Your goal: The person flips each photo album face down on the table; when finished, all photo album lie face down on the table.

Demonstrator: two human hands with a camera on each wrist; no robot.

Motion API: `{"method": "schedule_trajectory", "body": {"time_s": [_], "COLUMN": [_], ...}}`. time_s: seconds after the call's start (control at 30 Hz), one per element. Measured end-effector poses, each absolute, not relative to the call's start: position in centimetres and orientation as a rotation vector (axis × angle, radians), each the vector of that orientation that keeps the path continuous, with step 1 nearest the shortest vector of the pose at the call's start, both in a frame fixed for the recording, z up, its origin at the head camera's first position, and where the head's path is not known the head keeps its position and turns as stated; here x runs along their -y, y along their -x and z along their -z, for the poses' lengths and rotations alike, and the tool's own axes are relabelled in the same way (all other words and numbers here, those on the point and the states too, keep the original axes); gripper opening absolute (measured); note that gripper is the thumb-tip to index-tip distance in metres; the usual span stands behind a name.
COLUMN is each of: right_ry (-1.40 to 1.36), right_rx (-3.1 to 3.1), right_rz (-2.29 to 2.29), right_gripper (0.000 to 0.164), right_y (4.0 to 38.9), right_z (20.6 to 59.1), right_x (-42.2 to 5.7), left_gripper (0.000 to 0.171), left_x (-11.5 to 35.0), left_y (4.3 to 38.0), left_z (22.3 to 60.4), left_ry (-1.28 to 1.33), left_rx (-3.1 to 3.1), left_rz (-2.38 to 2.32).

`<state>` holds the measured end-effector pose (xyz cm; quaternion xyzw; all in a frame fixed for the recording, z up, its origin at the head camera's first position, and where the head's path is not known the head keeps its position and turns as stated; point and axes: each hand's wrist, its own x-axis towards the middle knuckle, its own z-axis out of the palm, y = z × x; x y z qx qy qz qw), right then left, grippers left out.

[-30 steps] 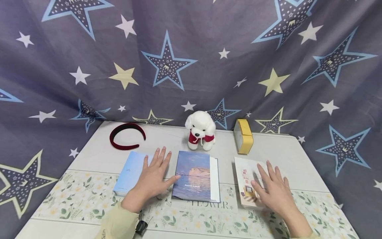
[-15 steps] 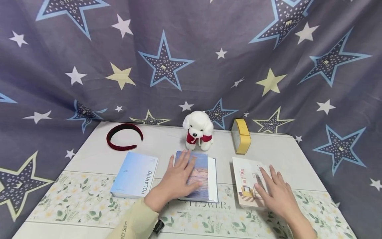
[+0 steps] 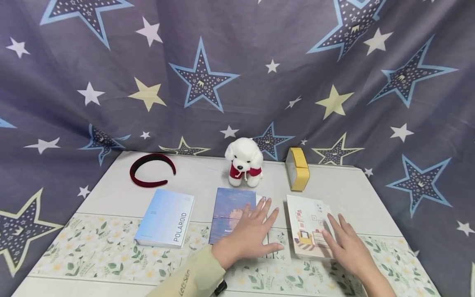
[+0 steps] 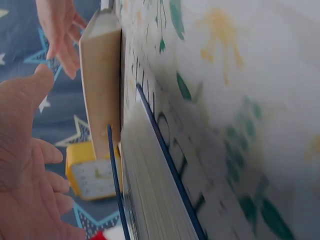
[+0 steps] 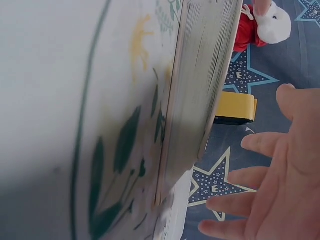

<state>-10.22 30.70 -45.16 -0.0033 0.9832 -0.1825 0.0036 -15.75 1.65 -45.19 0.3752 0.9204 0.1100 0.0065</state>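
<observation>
In the head view, my left hand (image 3: pixel 252 233) is spread over the right part of a blue photo album (image 3: pixel 227 214) with a seaside picture on its cover. A gap shows between the palm (image 4: pixel 22 170) and the album's pages (image 4: pixel 150 185) in the left wrist view. My right hand (image 3: pixel 350 247) hovers at the right edge of a cream album (image 3: pixel 305 225) with a pink and yellow drawing. Its spread fingers (image 5: pixel 235 202) stay apart from that album (image 5: pixel 202 75) in the right wrist view. A light-blue POLAROID album (image 3: pixel 165 218) lies at the left.
Behind the albums stand a white plush dog (image 3: pixel 244 159) in red and a yellow clock (image 3: pixel 298 169). A dark-red headband (image 3: pixel 148 183) lies at the back left. A star-patterned curtain (image 3: pixel 259 103) hangs behind the table. A flowered cloth strip (image 3: pixel 100 255) crosses the front.
My left hand has moved right, from the POLAROID album across the photo album to its right side, uncovering the POLAROID album. My right hand has shifted slightly downward beside the cream album.
</observation>
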Motion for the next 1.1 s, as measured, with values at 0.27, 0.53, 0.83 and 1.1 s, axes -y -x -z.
{"method": "schedule_trajectory", "body": {"time_s": [0.27, 0.53, 0.83, 1.1], "right_ry": [-0.104, -0.177, -0.210, -0.197], "right_rx": [-2.927, -2.823, -2.843, -2.864], "right_rz": [0.641, 0.694, 0.720, 0.758], "right_gripper": [0.077, 0.081, 0.079, 0.076], "right_y": [10.0, 10.0, 9.8, 9.4], "right_z": [45.1, 45.2, 45.4, 45.7], "right_x": [-31.2, -31.5, -31.6, -31.4], "left_gripper": [0.091, 0.090, 0.087, 0.083], "left_x": [-4.4, -6.3, -8.2, -9.4], "left_y": [15.5, 15.3, 15.0, 14.6], "left_z": [45.3, 45.5, 45.4, 45.4], "left_ry": [-1.165, -1.197, -1.186, -1.113], "left_rx": [-2.825, -2.783, -2.788, -2.799], "left_rz": [-0.261, -0.253, -0.242, -0.248]}}
